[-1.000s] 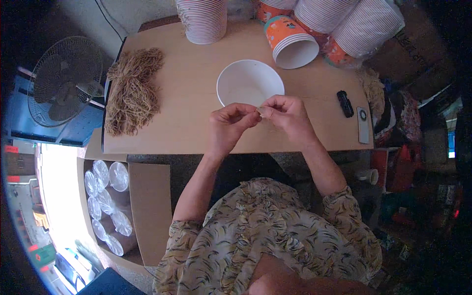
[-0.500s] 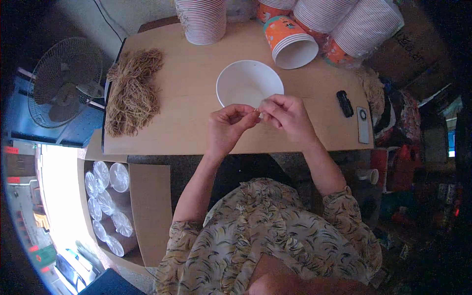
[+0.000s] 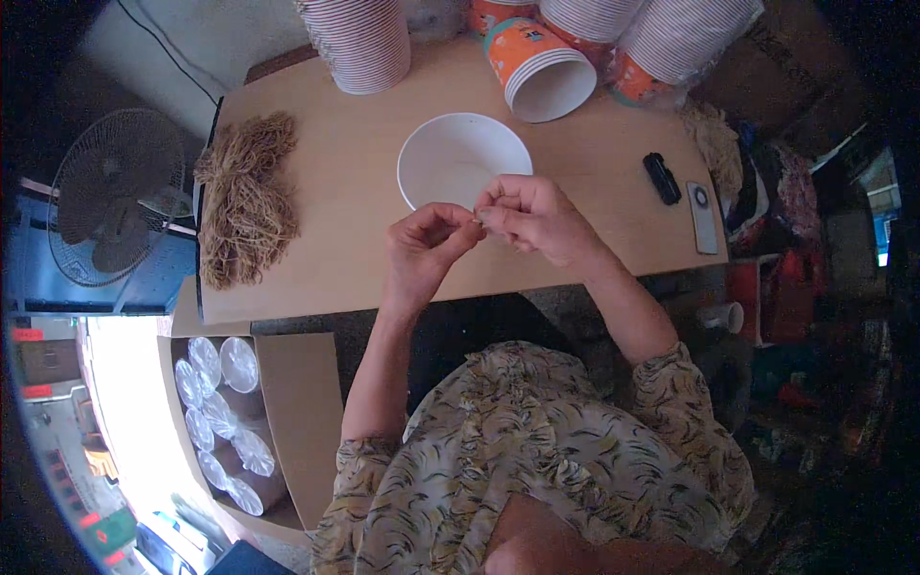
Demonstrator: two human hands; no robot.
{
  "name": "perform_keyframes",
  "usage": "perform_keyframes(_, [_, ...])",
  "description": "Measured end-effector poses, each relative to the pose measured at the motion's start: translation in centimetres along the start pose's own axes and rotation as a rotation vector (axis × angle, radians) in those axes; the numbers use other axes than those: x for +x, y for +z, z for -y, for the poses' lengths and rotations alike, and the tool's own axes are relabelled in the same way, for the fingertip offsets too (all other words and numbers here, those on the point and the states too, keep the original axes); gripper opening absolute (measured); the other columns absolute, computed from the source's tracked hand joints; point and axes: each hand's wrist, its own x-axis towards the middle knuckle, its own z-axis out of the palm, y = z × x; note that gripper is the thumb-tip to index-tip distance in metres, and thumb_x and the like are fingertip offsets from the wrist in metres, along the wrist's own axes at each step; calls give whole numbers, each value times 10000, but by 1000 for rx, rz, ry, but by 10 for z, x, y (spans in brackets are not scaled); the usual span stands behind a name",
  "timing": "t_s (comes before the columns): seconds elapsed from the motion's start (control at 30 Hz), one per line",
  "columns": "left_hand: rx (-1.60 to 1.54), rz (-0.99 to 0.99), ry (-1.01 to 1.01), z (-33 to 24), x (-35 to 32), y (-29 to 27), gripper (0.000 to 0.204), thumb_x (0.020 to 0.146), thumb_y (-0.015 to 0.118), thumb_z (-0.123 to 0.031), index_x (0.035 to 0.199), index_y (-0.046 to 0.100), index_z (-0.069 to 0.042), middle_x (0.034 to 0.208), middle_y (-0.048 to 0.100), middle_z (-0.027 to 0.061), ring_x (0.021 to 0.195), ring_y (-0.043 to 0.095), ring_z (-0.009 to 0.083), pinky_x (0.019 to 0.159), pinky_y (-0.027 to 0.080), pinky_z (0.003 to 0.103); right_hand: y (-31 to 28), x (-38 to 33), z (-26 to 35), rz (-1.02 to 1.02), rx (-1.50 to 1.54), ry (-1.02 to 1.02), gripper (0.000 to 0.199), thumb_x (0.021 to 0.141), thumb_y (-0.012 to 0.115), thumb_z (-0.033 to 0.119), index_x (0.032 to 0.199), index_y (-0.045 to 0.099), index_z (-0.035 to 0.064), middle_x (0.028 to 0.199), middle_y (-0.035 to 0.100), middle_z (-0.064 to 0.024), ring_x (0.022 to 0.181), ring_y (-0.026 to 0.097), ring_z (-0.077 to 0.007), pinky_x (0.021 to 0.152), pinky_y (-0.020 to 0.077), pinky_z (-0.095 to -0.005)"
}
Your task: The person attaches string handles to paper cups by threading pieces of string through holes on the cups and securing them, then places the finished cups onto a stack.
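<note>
My left hand (image 3: 422, 247) and my right hand (image 3: 544, 218) meet over the near rim of a white paper tub (image 3: 450, 158) on the table. Thumb and forefinger are pinched on each hand, the fingertips touching or almost touching. A tiny pale tan bit shows between them, too small to name. The tub stands with its mouth up, its inside plain white. To the left lies a tied bundle of brown, stringy strands (image 3: 247, 201), apart from both hands.
At the table's (image 3: 345, 192) back are a tall tub stack (image 3: 359, 43), an orange tub stack (image 3: 541, 72) on its side and wrapped stacks (image 3: 685, 38). A black object (image 3: 661, 178) and a white rectangular object (image 3: 703, 218) lie right. Left are a fan (image 3: 117, 196) and a cardboard box (image 3: 302, 412) of plastic-wrapped pieces.
The whole view has shifted and tilted a little, so the table things sit further left. My hands keep the same pinch over the tub's near rim, the right fingers slightly turned.
</note>
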Motion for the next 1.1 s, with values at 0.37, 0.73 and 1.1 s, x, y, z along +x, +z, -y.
perform_keyframes(0.37, [12, -12, 9, 1, 2, -3, 91, 886, 740, -50, 920, 669, -5, 837, 718, 77, 756, 665, 128, 712, 550, 278, -2, 2, -8, 47, -202, -205, 61, 973, 598, 80, 972, 603, 20, 749, 582, 27, 639, 512, -34, 582, 436, -212])
perform_keyframes(0.73, [-62, 43, -2, 1, 2, -4, 60, 913, 691, -2, 956, 651, 12, 904, 716, 85, 839, 685, 136, 785, 572, 273, 1, -1, -10, 7, -33, -24, 134, 1002, 562, 167, 982, 570, 34, 731, 554, 24, 598, 470, -24, 500, 357, -188])
perform_keyframes(1.1, [-43, 35, -6, 0, 4, -4, 72, 914, 703, -48, 919, 643, -9, 885, 725, 95, 793, 667, 133, 746, 545, 276, -3, 2, -9, 10, -143, -200, 157, 996, 603, 170, 1045, 633, 23, 773, 631, 7, 617, 539, -25, 537, 423, -187])
